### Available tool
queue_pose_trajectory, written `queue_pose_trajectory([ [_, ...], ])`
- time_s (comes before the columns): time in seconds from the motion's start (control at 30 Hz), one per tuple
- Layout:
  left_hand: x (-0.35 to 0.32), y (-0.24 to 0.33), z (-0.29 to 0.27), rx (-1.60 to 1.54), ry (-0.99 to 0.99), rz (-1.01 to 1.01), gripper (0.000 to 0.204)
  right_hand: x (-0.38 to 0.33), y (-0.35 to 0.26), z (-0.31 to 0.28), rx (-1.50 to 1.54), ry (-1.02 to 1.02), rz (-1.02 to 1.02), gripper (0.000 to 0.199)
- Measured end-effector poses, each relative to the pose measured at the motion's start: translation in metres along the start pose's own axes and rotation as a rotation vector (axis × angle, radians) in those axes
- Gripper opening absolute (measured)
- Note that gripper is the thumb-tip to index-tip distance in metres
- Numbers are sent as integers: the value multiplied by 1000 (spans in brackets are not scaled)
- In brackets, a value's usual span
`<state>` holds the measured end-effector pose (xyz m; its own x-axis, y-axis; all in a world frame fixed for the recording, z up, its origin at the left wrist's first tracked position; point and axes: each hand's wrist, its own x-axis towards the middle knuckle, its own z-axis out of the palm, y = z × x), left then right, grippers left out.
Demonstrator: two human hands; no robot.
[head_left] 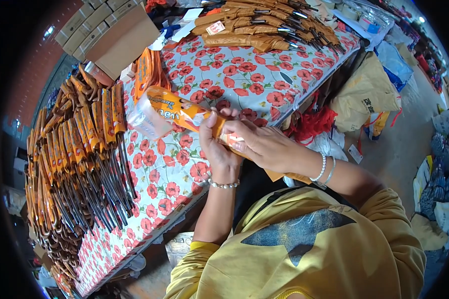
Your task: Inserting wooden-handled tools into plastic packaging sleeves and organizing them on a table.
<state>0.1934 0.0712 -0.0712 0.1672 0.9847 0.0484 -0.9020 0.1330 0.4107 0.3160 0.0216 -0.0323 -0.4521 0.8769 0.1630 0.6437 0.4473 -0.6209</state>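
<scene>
Orange sleeved umbrella (pixel 182 113) held over the poppy-print tabletop (pixel 244 74).
Left hand (pixel 217 144) and right hand (pixel 267 147) have fingers clamped on it; its plastic wrapper looks light and slippery, best gripped mid-shaft.

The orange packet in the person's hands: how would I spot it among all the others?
Start at the table with the red poppy cloth. Over its near edge, the left hand and right hand meet on one orange packet with a clear plastic end. It alone is lifted off the table, while the big pile at the left and the row at the far end lie flat.
</scene>
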Motion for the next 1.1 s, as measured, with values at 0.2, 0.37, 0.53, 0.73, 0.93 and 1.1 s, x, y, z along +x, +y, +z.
queue_pose_trajectory([
  [0.2, -17, -3, 24, 10, 121, 75, 26, 6, 6, 16, 44, 373, -172, 38],
  [0.37, -14, 1, 25, -38, 67, 40, 29, 8, 0, 3, 33, 250, -37, 39],
  [0.53, -10, -8, 20, 172, 68, 18, 24, 13, 2, -3, 226, 177, 14, 37],
  [0.73, 26, 66, 18, 43, -41, 265, 14, -12, 24, -6, 199, 475, -334, 36],
  [0.93, 1, 24, 23, 415, -142, 59, 24, -28, 16, -3, 1239, -144, 267, 36],
  [1.1, -42, -7, 11, 405, -154, -204, 42, -25, 21, 6, 1274, -44, 304, 31],
])
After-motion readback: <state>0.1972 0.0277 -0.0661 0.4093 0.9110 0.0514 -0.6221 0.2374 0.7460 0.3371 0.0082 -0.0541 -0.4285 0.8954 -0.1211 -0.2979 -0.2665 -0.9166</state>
